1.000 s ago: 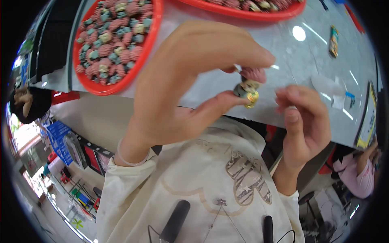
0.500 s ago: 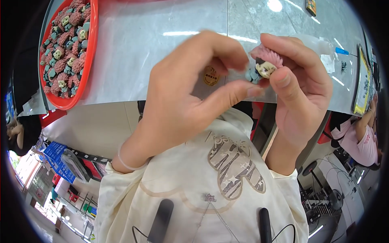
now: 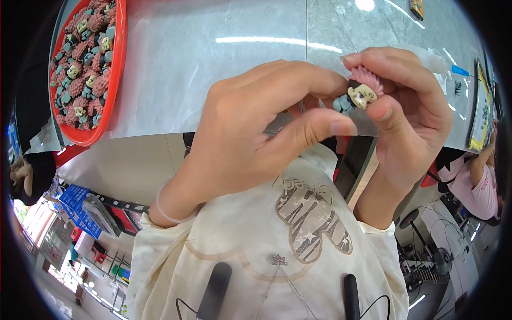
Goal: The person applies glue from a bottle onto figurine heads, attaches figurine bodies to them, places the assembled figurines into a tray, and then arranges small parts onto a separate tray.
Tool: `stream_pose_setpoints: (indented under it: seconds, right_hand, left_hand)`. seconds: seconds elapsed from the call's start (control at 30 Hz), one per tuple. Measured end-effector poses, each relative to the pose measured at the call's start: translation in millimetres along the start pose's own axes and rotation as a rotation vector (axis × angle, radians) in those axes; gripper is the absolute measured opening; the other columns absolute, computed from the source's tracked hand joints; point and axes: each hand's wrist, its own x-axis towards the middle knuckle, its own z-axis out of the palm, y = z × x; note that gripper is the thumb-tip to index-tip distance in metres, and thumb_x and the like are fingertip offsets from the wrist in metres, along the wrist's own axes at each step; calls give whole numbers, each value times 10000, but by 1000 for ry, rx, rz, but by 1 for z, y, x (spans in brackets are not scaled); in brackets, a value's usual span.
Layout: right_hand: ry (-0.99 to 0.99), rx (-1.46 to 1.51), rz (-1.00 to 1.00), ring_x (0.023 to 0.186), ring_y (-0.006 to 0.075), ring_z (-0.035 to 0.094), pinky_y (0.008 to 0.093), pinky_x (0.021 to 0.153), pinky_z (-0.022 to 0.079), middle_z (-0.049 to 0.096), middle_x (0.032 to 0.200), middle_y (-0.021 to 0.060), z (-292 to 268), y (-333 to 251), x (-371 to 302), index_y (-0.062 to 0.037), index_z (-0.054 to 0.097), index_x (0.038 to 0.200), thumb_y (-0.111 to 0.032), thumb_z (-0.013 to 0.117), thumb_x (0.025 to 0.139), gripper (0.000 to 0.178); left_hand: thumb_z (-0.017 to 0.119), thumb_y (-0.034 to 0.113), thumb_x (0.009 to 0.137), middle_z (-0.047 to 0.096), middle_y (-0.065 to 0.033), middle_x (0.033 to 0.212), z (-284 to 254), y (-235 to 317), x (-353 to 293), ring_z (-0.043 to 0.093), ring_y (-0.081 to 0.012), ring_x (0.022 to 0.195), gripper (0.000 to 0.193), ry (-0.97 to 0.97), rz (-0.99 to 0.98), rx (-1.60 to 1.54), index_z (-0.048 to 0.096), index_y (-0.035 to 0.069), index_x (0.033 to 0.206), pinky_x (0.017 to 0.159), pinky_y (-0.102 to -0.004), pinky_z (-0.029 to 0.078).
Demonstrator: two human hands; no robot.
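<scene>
Between the thumb and fingers of my right hand (image 3: 413, 101) is a small toy figurine (image 3: 364, 95) with spiky pink hair, a pale face and a blue-grey body. The hand is closed on its head, and the face is turned up toward me. My left hand (image 3: 256, 128) reaches in from the left beside the figurine's body, its thumb and index finger apart with a gap between them. Whether the index fingertip touches the figurine I cannot tell. Both hands are over the table's near edge.
A red tray (image 3: 121, 58) piled with similar pink-haired figurines stands on the grey table (image 3: 176, 69) at the left. Toward the right lie a blue-handled tool (image 3: 460, 70), tiny dark pieces (image 3: 458, 88) and a yellow-edged flat pack (image 3: 476, 136). Another person (image 3: 477, 184) sits at far right.
Both hands have shifted slightly right with the figurine, whose face now shows more fully. My left hand now covers the round gold sticker seen earlier on the table.
</scene>
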Motion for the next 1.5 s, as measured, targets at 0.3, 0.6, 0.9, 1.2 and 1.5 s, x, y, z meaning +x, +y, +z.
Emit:
stream_pose_setpoints:
  seconds: [0.3,0.6,0.9,1.2,1.5]
  right_hand:
    - [15,-168,-126,691,193,538,330,715,480,545,767,140,4,2,-2,77,563,853,-114,646,688,266]
    - [40,-197,-132,691,195,542,353,722,484,547,749,140,4,4,-5,76,567,839,-97,643,688,242]
    - [9,-98,-164,718,215,553,353,722,484,550,787,148,1,8,-4,64,562,863,-115,641,696,257]
    - [71,-116,-119,757,228,556,365,746,474,538,817,148,10,2,-5,59,557,885,-131,627,717,264]
    - [76,-94,-93,742,209,541,414,768,463,526,794,140,13,3,-5,58,554,885,-147,622,724,269]
  left_hand:
    - [608,13,730,588,-65,658,-1,1,-3,547,-76,574,105,8,14,92,560,-66,780,480,-167,410]
    - [615,25,730,587,-62,657,0,2,-4,539,-69,574,109,-8,-50,133,559,-61,765,495,-161,408]
    - [628,58,721,591,-66,671,1,7,-1,540,-74,589,150,-3,-129,-8,563,-63,780,505,-168,412]
    - [619,69,735,597,-80,711,-3,1,0,548,-75,614,173,-26,-130,-163,556,-75,805,525,-175,437]
    - [615,78,743,597,-67,661,-5,4,-1,548,-70,582,158,-16,-114,-129,561,-64,787,493,-169,428]
